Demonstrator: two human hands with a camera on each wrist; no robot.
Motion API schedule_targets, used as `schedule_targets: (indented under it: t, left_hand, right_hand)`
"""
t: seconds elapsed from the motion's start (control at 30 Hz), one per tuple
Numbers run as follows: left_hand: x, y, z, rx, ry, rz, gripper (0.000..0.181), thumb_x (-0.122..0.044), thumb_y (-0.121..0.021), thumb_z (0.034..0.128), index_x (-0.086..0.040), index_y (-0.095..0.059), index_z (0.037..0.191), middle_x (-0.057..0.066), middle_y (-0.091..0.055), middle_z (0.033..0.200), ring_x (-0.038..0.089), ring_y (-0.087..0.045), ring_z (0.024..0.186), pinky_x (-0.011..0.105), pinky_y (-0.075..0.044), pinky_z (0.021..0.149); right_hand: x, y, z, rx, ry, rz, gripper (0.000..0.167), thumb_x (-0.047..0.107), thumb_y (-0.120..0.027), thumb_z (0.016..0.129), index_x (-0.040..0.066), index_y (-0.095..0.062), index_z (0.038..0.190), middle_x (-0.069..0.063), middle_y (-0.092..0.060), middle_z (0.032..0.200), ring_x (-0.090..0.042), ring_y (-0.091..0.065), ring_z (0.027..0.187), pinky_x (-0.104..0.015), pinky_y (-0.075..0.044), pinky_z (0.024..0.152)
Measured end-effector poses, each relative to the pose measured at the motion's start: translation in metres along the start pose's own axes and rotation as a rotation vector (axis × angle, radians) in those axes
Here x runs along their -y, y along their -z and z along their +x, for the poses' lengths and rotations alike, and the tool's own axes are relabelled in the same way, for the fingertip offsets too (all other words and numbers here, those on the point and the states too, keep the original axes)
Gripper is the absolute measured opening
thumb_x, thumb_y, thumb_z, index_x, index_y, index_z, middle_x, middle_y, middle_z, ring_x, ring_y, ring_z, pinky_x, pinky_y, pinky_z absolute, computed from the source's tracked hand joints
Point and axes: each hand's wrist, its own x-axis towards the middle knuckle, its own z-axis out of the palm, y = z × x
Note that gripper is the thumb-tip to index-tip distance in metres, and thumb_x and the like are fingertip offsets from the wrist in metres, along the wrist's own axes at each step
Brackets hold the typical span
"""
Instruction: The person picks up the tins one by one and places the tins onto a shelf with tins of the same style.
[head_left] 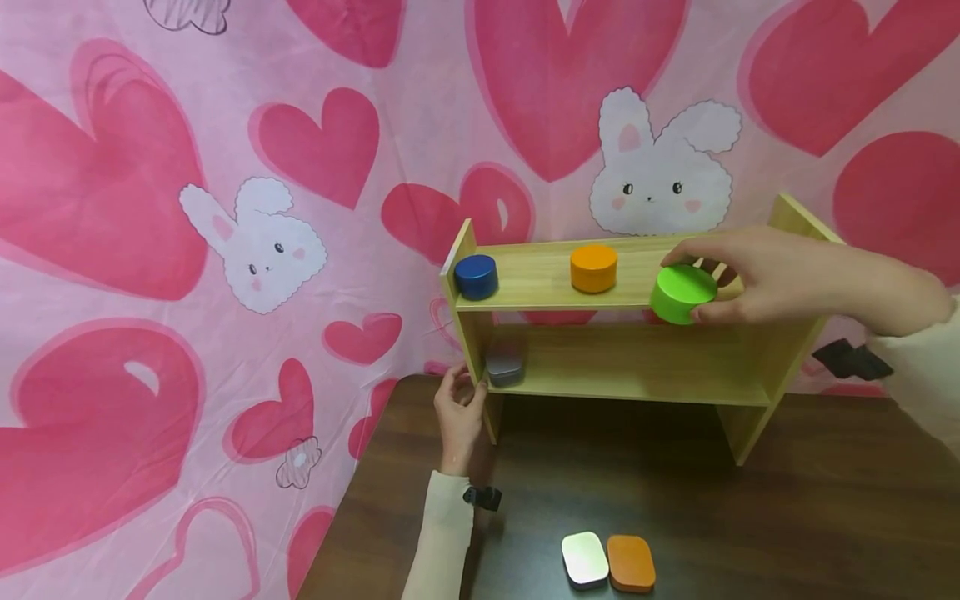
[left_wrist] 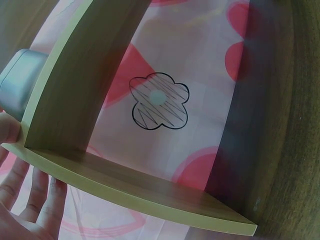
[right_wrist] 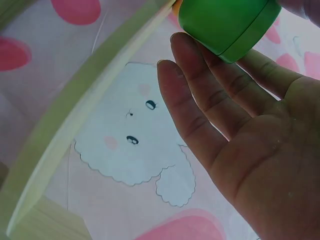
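At the pale-wood two-tier shelf [head_left: 536, 273], left hand [head_left: 459, 412] grips its side panel [head_left: 471, 342], perhaps steadying; right hand [head_left: 768, 275] pinches a lime-green round tin [head_left: 682, 293].

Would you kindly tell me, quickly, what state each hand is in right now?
Left hand: closed, gripping the pale wooden two-tier shelf at its left side.
Right hand: closed, holding the bright green round tin between thumb and fingers.

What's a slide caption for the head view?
Right hand grips a round green tin at the upper shelf; left hand holds the left side panel.
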Motion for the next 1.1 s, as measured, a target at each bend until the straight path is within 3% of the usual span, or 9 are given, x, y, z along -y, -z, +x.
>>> schedule_targets:
  t: [0.23, 0.57, 0.93, 1.1]
  left_hand:
    - [-0.009, 0.001, -0.002, 0.007, -0.011, 0.001, 0.033, 0.009, -0.070, 0.0890, 0.009, -0.067, 0.121, 0.031, -0.068, 0.113, 0.036, -0.065, 0.104, 0.064, -0.057, 0.093]
    - [-0.005, -0.001, -0.004, -0.005, -0.003, -0.001, 0.032, 0.010, -0.070, 0.0890, 0.008, -0.067, 0.121, 0.031, -0.068, 0.114, 0.044, -0.063, 0.107, 0.064, -0.057, 0.094]
    - [-0.011, 0.000, -0.003, 0.004, -0.016, -0.001, 0.032, 0.010, -0.071, 0.0885, 0.009, -0.067, 0.120, 0.030, -0.069, 0.113, 0.031, -0.065, 0.102, 0.064, -0.057, 0.093]
    - [-0.012, 0.000, -0.003, 0.002, -0.012, -0.009, 0.031, 0.011, -0.070, 0.0885, 0.009, -0.067, 0.119, 0.030, -0.069, 0.112, 0.033, -0.065, 0.102, 0.065, -0.057, 0.093]
  right_hand:
    - [-0.008, 0.008, 0.005, 0.041, -0.044, -0.015, 0.067, 0.017, -0.090, 0.074, 0.014, -0.063, 0.136, -0.005, -0.069, 0.119, -0.020, -0.063, 0.105, -0.047, -0.063, 0.083]
    - [-0.024, 0.022, 0.012, 0.093, -0.072, -0.072, 0.067, 0.019, -0.089, 0.075, 0.006, -0.063, 0.136, -0.009, -0.071, 0.117, -0.021, -0.066, 0.099, -0.044, -0.063, 0.079]
    - [-0.039, 0.028, 0.013, 0.152, -0.130, -0.113, 0.064, 0.018, -0.087, 0.077, 0.003, -0.062, 0.134, -0.012, -0.070, 0.116, -0.025, -0.064, 0.099, -0.040, -0.055, 0.076]
    - [-0.042, 0.031, 0.012, 0.157, -0.139, -0.130, 0.061, 0.017, -0.086, 0.077, 0.002, -0.063, 0.132, -0.013, -0.070, 0.115, -0.027, -0.064, 0.100, -0.046, -0.056, 0.080]
